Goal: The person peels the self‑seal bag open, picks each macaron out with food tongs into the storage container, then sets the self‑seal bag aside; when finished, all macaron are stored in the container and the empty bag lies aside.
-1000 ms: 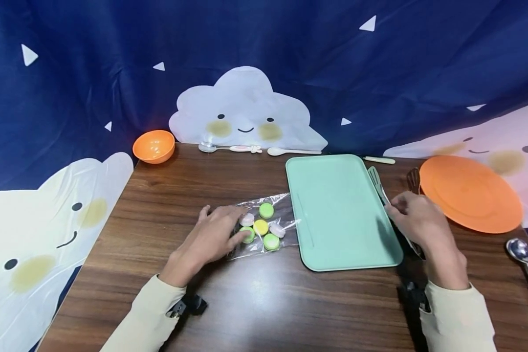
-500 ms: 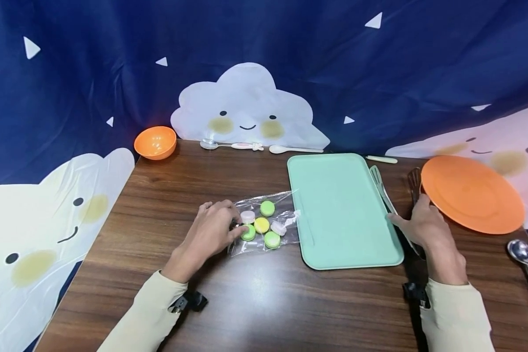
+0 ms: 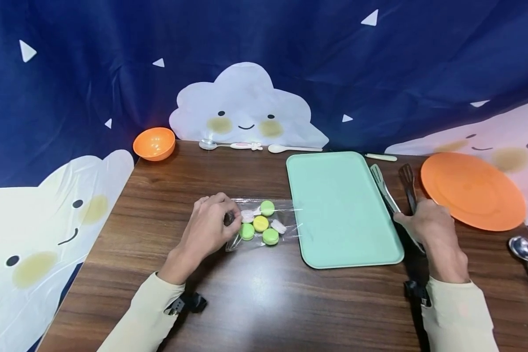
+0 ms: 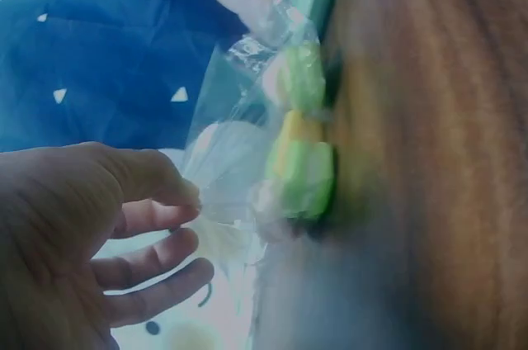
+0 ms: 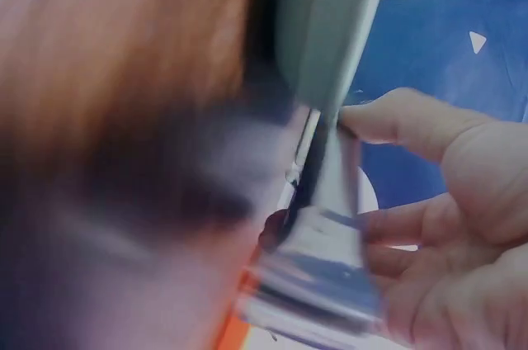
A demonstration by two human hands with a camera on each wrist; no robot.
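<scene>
Dark wooden table (image 3: 264, 303) before a navy curtain printed with smiling clouds: one hand on a bag of sweets, the other on tongs.

The clear plastic bag (image 3: 264, 222) of green, yellow and pink round candies (image 3: 260, 224) lies near the table's centre, just at 9 o'clock of the mint-green tray (image 3: 341, 205). The left hand (image 3: 209, 230) pinches the bag's near-left edge between thumb and curled fingers; the left wrist view shows the film drawn up from the wood. At 3 o'clock of the tray, the right hand (image 3: 427, 227) curls around the metal tongs (image 3: 389, 198); the blurred wrist view suggests a loose grip, though I cannot be sure. An orange plate (image 3: 473, 190) sits farther right, an orange bowl (image 3: 154, 143) at 10 o'clock, spoons (image 3: 255, 146) along the far edge.
</scene>
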